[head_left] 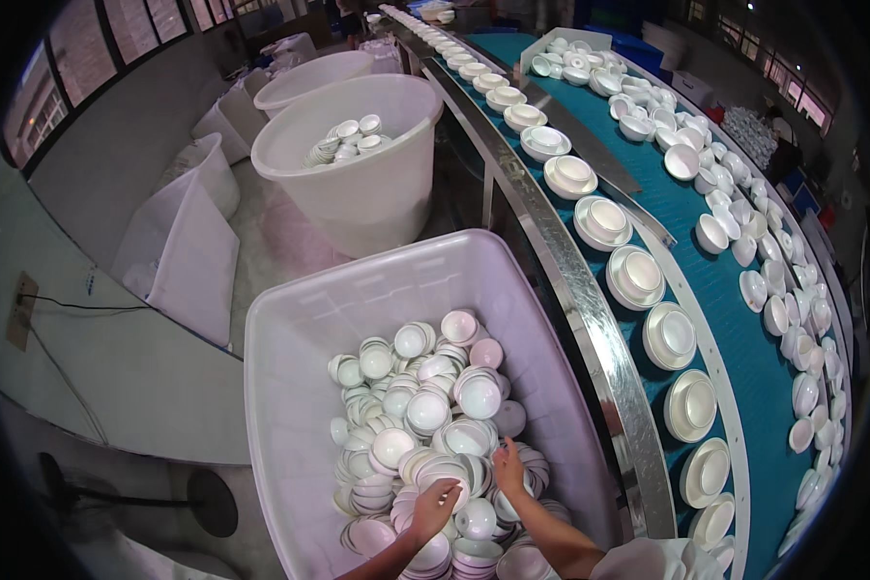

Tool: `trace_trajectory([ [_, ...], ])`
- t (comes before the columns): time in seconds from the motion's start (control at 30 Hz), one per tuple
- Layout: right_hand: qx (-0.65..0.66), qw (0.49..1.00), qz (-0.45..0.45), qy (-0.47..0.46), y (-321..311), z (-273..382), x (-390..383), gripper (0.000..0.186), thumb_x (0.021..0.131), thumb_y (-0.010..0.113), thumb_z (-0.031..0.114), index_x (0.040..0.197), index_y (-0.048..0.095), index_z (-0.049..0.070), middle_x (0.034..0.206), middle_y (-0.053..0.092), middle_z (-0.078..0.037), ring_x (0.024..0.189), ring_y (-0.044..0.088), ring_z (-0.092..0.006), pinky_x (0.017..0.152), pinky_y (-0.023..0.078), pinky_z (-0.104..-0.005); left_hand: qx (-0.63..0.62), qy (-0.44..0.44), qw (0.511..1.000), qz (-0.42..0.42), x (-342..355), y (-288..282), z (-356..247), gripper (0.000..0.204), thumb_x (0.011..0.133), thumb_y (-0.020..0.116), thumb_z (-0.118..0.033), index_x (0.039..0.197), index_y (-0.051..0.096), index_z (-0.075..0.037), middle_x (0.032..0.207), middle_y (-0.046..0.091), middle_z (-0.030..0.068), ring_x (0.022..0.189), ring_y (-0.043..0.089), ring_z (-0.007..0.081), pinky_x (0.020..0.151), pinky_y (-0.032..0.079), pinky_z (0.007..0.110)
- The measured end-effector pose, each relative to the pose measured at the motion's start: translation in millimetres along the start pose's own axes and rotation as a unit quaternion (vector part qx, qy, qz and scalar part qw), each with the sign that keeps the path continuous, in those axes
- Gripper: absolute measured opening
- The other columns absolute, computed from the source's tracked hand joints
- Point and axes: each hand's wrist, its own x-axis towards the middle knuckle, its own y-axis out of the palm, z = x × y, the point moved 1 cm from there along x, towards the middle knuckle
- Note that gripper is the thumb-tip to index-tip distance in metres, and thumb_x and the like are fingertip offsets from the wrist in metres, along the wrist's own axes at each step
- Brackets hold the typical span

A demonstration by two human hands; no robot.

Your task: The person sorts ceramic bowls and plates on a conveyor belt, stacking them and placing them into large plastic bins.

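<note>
Both my hands reach into a large pale plastic bin [304,387] heaped with small white bowls. My left hand [437,508] is closed at the rim of a white bowl [443,471] near the middle of the heap; its fingertips are partly hidden against the bowl. To its right, my right hand [509,471] is held just above the bowls, thumb raised and apart from the fingers, with nothing seen in it. Many bowls lie in nested, tilted stacks, and a small round bowl [476,519] sits between my forearms.
Right of the bin, behind a metal rail [590,324], a green conveyor belt [710,324] carries a row of stacked bowls [669,335] and a loose pile [681,161]. Beyond the bin stands a round white tub [348,198] with bowls. A pedestal fan [212,503] is at lower left.
</note>
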Motion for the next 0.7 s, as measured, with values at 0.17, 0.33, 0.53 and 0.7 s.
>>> trace_trajectory([
  [0.17, 0.082, 0.972, 0.219, -0.009, -79, 14, -119, 0.03, 0.09, 0.049, 0.013, 0.117, 0.049, 0.001, 0.096, 0.064, -0.012, 0.086, 0.063, -0.0161, 0.073, 0.051, -0.0262, -0.011, -0.019, 0.992, 0.123, -113, 3, -10, 0.027, 0.086, 0.058, -0.022, 0.101, 0.059, 0.0, 0.087, 0.066, 0.0091, 0.078, 0.061, 0.0124, 0.07, 0.047, 0.024],
  [0.33, 0.092, 0.983, 0.156, 0.005, -136, 51, -246, 0.03, 0.09, 0.05, 0.015, 0.117, 0.051, 0.002, 0.094, 0.064, -0.011, 0.085, 0.062, -0.0151, 0.073, 0.05, -0.0261, -0.053, -0.041, 0.966, 0.25, -181, 15, -66, 0.026, 0.086, 0.059, -0.02, 0.104, 0.059, -0.001, 0.092, 0.064, 0.006, 0.084, 0.059, 0.0119, 0.079, 0.045, 0.025],
  [0.53, 0.101, 0.994, 0.026, -0.042, -191, 82, -363, 0.029, 0.089, 0.053, 0.017, 0.115, 0.053, 0.005, 0.092, 0.064, -0.01, 0.084, 0.063, -0.0156, 0.073, 0.048, -0.028, 0.048, 0.191, 0.918, 0.345, -211, 60, -123, 0.018, 0.086, 0.056, -0.012, 0.1, 0.059, -0.001, 0.088, 0.065, 0.0092, 0.08, 0.06, 0.014, 0.072, 0.045, 0.025],
  [0.7, 0.044, 0.984, -0.057, -0.165, -236, 78, -414, 0.029, 0.087, 0.053, 0.018, 0.111, 0.053, 0.003, 0.091, 0.062, -0.016, 0.079, 0.062, -0.0315, 0.07, 0.048, -0.0355, 0.008, 0.238, 0.885, 0.399, -262, 106, -158, 0.016, 0.088, 0.051, -0.009, 0.097, 0.058, 0.002, 0.088, 0.062, 0.0088, 0.083, 0.059, 0.0154, 0.073, 0.045, 0.026],
])
